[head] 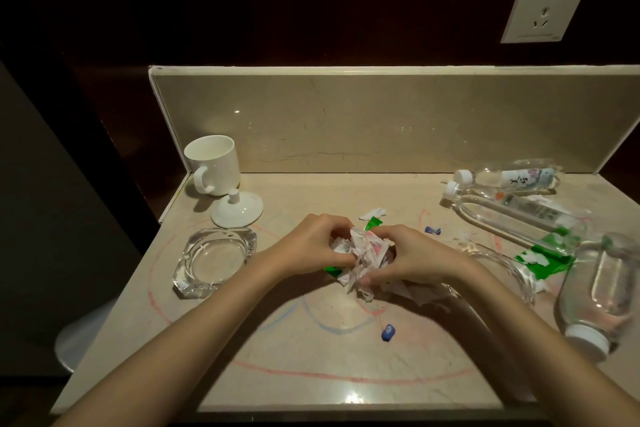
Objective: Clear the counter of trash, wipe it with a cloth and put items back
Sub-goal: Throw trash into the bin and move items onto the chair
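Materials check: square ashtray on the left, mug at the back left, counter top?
Ashtray: clear pressed glass by the look, thick faceted edges that catch light. Mug: glossy white ceramic, probably porcelain, opaque with soft highlights. Counter: polished beige stone or stone-look slab, veined and reflective, with crayon-like marks on it.

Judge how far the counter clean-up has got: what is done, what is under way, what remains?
Done: nothing finished. Under way: the left hand and right hand bunch up a wad of paper scraps. Left: three plastic bottles, such as one lying at the right, a green wrapper, blue bits, crayon marks to wipe; no cloth shows.
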Demonstrator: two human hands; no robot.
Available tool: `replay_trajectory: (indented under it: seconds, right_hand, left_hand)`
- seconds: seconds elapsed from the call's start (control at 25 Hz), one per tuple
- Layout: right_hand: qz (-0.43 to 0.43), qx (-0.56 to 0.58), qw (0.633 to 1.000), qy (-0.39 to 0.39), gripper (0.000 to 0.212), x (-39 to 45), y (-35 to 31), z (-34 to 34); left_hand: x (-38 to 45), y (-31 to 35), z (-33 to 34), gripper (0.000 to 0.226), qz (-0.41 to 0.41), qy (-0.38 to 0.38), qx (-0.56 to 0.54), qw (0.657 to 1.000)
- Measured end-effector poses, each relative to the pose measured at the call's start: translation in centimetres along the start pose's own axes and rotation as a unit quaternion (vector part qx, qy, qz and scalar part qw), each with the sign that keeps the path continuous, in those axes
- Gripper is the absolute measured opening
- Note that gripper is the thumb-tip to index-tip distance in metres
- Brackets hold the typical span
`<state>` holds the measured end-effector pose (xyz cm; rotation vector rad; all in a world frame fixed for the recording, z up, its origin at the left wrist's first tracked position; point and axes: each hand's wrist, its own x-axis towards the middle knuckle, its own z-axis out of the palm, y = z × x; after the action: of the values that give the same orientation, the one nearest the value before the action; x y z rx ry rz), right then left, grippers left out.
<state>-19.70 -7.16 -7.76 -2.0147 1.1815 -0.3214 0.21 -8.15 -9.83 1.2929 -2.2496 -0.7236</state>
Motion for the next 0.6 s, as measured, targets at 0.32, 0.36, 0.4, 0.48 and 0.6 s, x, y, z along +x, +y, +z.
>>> replay_trajectory:
  seconds: [0.32, 0.36, 0.4, 0.48, 0.6]
  right_hand:
    - [0.007, 0.019, 0.998, 0.059, 0.015, 1.4, 1.3, -0.2]
    - [0.009, 0.021, 0.998, 0.061, 0.012, 1.6, 1.3, -0.3]
    - [0.009, 0.022, 0.998, 0.062, 0.01, 1.6, 1.2, -0.4]
    - [0.01, 0.013, 0.998, 0.065, 0.013, 1.9, 1.0, -0.4]
    - [0.009, -0.004, 0.997, 0.073, 0.021, 2.4, 1.0, -0.2]
  left_hand:
    - [0.9, -0.7, -0.9, 0.037, -0.043, -0.048, -0.046, 0.997]
    - [0.8, -0.7, -0.9, 0.042, -0.048, -0.048, -0.064, 0.996]
    - [0.8, -0.7, -1.0, 0.045, -0.052, -0.046, -0.08, 0.994]
    - [0.7, -0.4, -1.2, 0.045, -0.056, -0.043, -0.1, 0.993]
    - [1.1, 0.1, -1.5, 0.042, -0.066, -0.043, -0.108, 0.991]
